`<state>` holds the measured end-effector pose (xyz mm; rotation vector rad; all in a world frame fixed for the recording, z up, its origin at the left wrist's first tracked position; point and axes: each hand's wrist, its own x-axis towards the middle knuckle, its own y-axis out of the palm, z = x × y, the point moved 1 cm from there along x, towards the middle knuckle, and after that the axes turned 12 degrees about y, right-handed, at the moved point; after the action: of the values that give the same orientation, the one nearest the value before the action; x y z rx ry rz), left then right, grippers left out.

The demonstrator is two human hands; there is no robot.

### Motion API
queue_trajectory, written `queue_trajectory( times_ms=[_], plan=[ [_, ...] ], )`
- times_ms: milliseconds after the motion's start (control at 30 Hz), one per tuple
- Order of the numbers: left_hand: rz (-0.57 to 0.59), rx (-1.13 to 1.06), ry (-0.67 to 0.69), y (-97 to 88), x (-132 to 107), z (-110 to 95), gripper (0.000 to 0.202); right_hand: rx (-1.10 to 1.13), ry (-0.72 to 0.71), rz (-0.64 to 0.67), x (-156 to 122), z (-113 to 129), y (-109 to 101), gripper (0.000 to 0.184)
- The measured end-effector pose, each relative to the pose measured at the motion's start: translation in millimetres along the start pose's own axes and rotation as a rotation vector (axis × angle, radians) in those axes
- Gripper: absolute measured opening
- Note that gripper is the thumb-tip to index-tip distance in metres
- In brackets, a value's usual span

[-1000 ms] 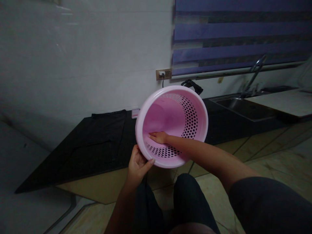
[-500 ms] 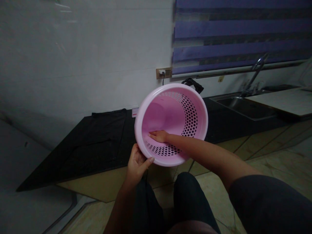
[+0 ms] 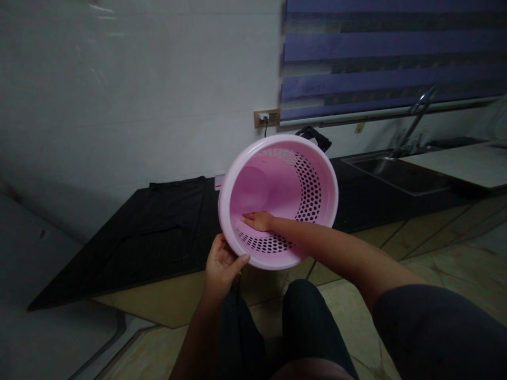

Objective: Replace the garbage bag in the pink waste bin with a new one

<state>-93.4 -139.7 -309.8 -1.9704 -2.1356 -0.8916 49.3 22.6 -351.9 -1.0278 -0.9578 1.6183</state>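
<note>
A round pink plastic basket (image 3: pixel 283 195) with rows of holes in its wall is tilted so that its mouth faces me. My left hand (image 3: pixel 224 264) grips the lower left of its rim, thumb on the near side and fingers behind. Inside the basket, my right hand (image 3: pixel 258 220) lies with fingers stretched out against the lower left inner wall. Nothing shows in the right hand. The basket's underside and the tips of my left fingers are hidden.
Behind the basket runs a black counter (image 3: pixel 356 206). A dark cloth or bag (image 3: pixel 170 211) lies flat on its left part. A crumpled black bag (image 3: pixel 315 137) sits behind the rim, near a wall socket (image 3: pixel 266 118). On the right is a sink (image 3: pixel 400 174) with a faucet (image 3: pixel 415 119).
</note>
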Motion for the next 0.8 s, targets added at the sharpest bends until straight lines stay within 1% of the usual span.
queue_trajectory(
  times_ms=[100, 267, 467, 600, 800],
  plan=[
    [-0.007, -0.011, -0.003, -1.4, -1, 2, 0.047, 0.007, -0.052, 0.052, 1, 0, 0, 0.06],
    [-0.03, -0.006, -0.039, -2.6, -3, 7, 0.042, 0.001, -0.05, 0.074, -1, 1, -3, 0.061],
    [-0.078, 0.004, -0.051, -2.7, -4, 14, 0.04, 0.001, -0.043, 0.082, -1, 2, -3, 0.061],
    [-0.108, -0.012, -0.047, -2.7, -6, 18, 0.038, 0.014, -0.055, 0.064, -1, 2, -2, 0.062],
    [-0.146, -0.012, -0.093, -1.9, -8, 23, 0.043, 0.001, -0.041, 0.078, -5, 5, -5, 0.061]
  ],
)
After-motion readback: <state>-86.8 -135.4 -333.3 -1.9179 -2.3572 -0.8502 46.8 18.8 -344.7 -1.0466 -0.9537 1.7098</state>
